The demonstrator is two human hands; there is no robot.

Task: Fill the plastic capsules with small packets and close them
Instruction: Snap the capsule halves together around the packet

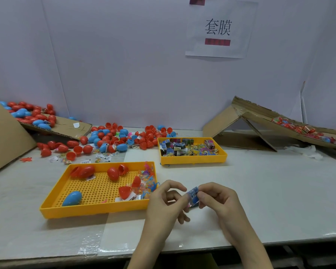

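Note:
A small blue packet (193,195) is pinched between both hands above the table near the front edge. My left hand (166,204) holds its left side with curled fingers, and my right hand (219,200) grips its right side. To the left lies a perforated yellow tray (52,208) holding red capsules (113,173), one blue capsule (72,198) and clear toy packets (144,183). A second yellow tray (192,159) behind the hands is full of small printed packets (184,147).
A loose pile of red and blue capsules (113,136) covers the back of the table. A cardboard ramp (47,123) at the left carries more capsules. Another folded cardboard ramp (260,125) rises at the right. A paper sign (219,30) hangs on the wall.

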